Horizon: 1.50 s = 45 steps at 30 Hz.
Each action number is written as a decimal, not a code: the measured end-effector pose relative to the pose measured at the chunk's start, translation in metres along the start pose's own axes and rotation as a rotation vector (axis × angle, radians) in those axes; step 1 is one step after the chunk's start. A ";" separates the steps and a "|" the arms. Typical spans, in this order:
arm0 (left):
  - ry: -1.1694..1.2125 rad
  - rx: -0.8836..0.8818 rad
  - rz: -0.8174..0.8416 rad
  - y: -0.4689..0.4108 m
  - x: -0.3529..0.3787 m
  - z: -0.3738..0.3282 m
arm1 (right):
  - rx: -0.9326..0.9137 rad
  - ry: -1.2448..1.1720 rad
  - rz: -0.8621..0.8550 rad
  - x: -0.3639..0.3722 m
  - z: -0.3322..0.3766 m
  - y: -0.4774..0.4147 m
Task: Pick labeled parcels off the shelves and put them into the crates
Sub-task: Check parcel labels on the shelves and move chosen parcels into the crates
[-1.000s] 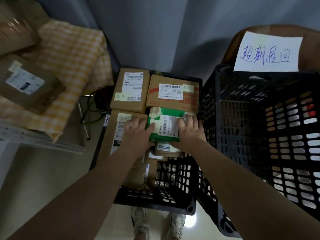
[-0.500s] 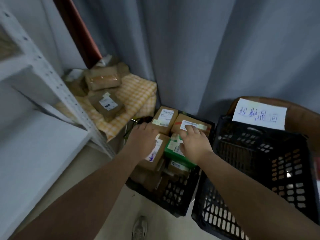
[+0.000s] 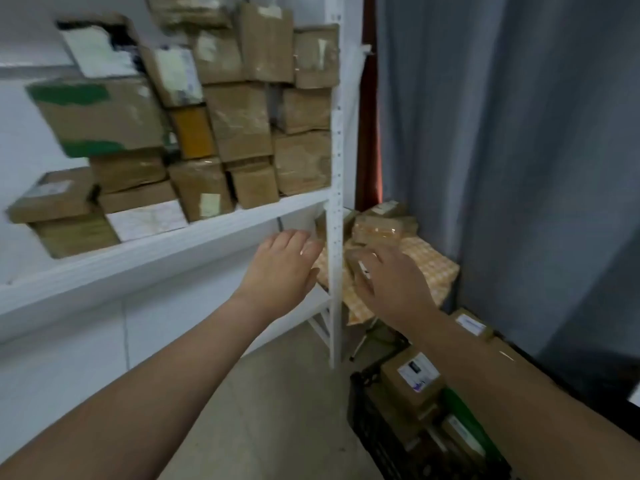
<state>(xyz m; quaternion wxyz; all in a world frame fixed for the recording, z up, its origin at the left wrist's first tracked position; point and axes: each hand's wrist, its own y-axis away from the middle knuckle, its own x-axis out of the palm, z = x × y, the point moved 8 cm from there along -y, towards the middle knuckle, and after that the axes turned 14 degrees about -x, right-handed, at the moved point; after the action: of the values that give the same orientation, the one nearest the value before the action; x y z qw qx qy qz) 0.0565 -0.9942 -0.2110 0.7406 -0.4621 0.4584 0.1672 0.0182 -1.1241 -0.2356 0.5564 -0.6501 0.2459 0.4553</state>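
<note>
Below your right wrist, the black slotted plastic crate (image 3: 374, 424) is sitting nearly full. Your left hand (image 3: 282, 268) and right hand (image 3: 393, 284) are reaching empty, fingers spread. Above your left hand, the stacked brown cardboard parcels (image 3: 239, 123) are leaning; pulling one risks toppling the rest.

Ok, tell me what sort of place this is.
Most likely a parcel pickup or sorting room. A white metal shelf is stacked with taped cardboard parcels, many bearing shipping labels, and a black plastic crate on the floor holds more labeled boxes. Both hands are empty.

cardboard parcels (image 3: 239, 126) — matt, black plastic crate (image 3: 377, 431)
</note>
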 end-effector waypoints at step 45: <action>0.121 -0.330 -0.217 0.109 -0.028 0.484 | 0.031 -1.173 -0.309 0.151 0.352 -0.344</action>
<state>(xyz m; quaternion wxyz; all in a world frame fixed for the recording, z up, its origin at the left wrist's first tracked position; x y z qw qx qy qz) 0.2223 -0.5277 -0.1717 0.6395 -0.6329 0.4162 0.1312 0.2601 -0.6731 -0.1827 0.6684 -0.3107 -0.1924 0.6479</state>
